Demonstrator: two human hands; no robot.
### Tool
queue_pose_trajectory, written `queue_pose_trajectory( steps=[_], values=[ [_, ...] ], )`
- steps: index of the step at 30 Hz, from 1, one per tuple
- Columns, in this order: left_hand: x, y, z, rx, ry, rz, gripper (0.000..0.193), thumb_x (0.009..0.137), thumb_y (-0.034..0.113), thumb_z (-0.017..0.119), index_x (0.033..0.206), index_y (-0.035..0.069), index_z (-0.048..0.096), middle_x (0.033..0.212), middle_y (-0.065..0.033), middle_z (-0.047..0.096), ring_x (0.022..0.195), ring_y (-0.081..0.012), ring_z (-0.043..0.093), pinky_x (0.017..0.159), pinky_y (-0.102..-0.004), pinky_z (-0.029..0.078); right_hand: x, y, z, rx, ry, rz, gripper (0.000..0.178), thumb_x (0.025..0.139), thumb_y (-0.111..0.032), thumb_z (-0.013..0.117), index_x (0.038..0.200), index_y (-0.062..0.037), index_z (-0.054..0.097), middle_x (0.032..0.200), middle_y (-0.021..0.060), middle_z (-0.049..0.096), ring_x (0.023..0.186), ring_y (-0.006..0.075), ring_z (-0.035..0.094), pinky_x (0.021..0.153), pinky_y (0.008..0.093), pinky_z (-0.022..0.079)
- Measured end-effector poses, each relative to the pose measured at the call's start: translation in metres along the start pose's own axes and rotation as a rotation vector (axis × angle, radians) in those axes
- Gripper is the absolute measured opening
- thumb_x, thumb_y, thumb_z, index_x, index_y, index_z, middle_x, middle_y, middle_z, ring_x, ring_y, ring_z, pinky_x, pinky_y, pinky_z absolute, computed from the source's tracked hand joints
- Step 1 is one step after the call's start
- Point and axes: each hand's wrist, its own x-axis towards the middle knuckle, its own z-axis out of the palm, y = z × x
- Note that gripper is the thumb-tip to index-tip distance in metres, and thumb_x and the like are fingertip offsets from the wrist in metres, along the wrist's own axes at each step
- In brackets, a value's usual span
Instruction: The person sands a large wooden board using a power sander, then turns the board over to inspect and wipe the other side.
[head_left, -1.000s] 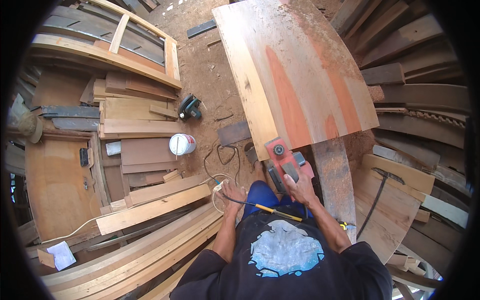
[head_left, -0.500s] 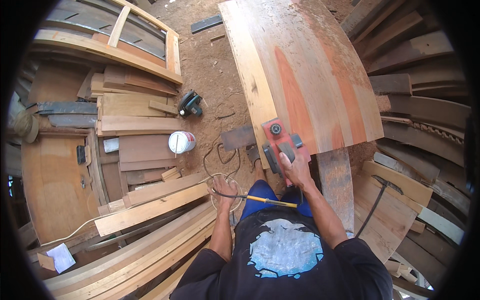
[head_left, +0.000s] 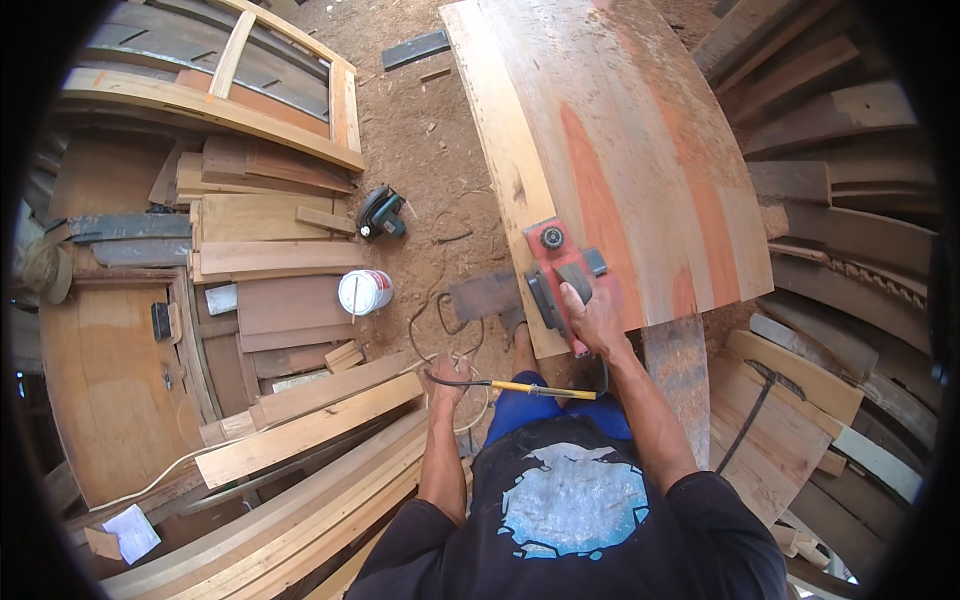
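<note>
My right hand (head_left: 594,312) is wrapped round the rear handle of a red electric planer (head_left: 548,272). The planer rests on the near left corner of a wide wooden panel (head_left: 640,200), over its pale edge strip. Off to the left, my left hand (head_left: 447,372) has its fingers closed round the dark power cord (head_left: 474,382). From there the cord leads across my lap through a yellow sleeve (head_left: 530,389) towards the back of the planer.
Stacked planks (head_left: 280,260) and a white bucket (head_left: 365,291) stand on the left, near a green circular saw (head_left: 381,213). More boards (head_left: 850,220) line the right. A long-handled tool (head_left: 748,415) leans there. Loose cable (head_left: 415,318) lies on the dusty ground.
The planer has slid slightly away from me along the panel's left edge. My left hand's fingers, spread before, are now curled round the cord.
</note>
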Motion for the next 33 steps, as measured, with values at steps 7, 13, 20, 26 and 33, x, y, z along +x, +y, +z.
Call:
queue_pose_trajectory(
  steps=[7,13,20,26,33],
  values=[
    [0.017,0.014,-0.021,-0.077,-0.039,0.005,0.063,0.098,0.045,0.055,0.146,0.003,0.053,0.140,-0.0286,0.059,0.131,-0.0440,0.056,0.111,-0.0506,0.044,0.046,-0.007,0.008,-0.166,0.003,0.073,0.067,0.098,-0.057,0.056,0.135,-0.0021,0.060,0.106,0.0312,0.071,0.103,0.0479,0.068,0.088,0.0538,0.053],
    [0.048,0.029,-0.049,0.030,-0.130,0.002,0.061,0.098,0.042,0.054,0.147,0.006,0.051,0.137,-0.0288,0.061,0.126,-0.0461,0.059,0.107,-0.0528,0.047,0.083,-0.018,0.010,-0.174,0.024,0.068,0.063,0.098,-0.056,0.057,0.132,-0.0028,0.063,0.106,0.0309,0.071,0.103,0.0476,0.068,0.087,0.0530,0.053],
    [0.107,0.010,-0.046,-0.125,-0.192,0.065,0.057,0.099,0.033,0.050,0.148,0.004,0.050,0.134,-0.0293,0.062,0.125,-0.0458,0.060,0.106,-0.0529,0.047,0.126,-0.036,0.015,-0.201,0.158,-0.099,0.055,0.095,-0.052,0.062,0.106,0.0003,0.074,0.086,0.0276,0.069,0.084,0.0449,0.069,0.075,0.0481,0.053],
    [0.124,0.072,-0.093,0.046,-0.333,0.132,0.054,0.099,0.027,0.052,0.148,0.004,0.051,0.136,-0.0282,0.062,0.126,-0.0429,0.061,0.105,-0.0476,0.048,0.159,-0.037,0.008,-0.214,0.125,-0.071,0.056,0.097,-0.053,0.060,0.116,-0.0018,0.072,0.099,0.0286,0.072,0.097,0.0458,0.068,0.084,0.0510,0.053],
    [0.162,0.055,-0.059,-0.095,-0.319,0.225,0.046,0.099,0.017,0.045,0.141,0.003,0.059,0.127,-0.0250,0.069,0.121,-0.0367,0.066,0.101,-0.0427,0.050,0.203,-0.049,0.012,-0.273,0.177,-0.071,0.061,0.095,-0.059,0.057,0.108,-0.0020,0.075,0.091,0.0301,0.070,0.090,0.0471,0.069,0.078,0.0510,0.053]
  ],
)
